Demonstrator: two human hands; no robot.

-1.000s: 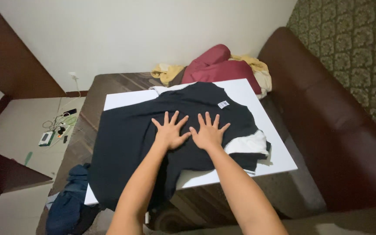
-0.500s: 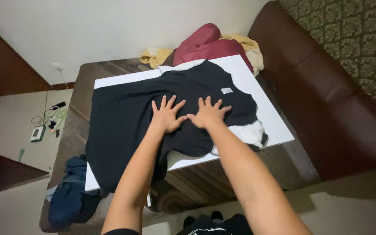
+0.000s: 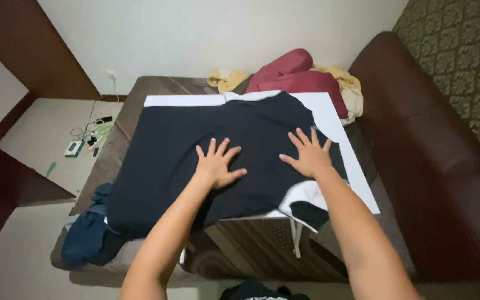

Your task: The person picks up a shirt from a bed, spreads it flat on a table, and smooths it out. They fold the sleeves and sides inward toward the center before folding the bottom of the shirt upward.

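A black garment with white trim lies spread over a white board on a low brown table. My left hand rests flat on the middle of the garment, fingers apart. My right hand presses flat on the garment's right part, fingers spread, close to the board's right edge. Neither hand holds anything. A white-edged piece of the garment hangs off the board's near edge below my right forearm.
A dark red cloth and yellow cloths are piled at the table's far end. A blue garment hangs at the near left corner. A brown sofa runs along the right. Cables and small devices lie on the floor at left.
My hands were side by side on the garment; now they have slid apart, the right one toward the right edge. The view has also shifted.
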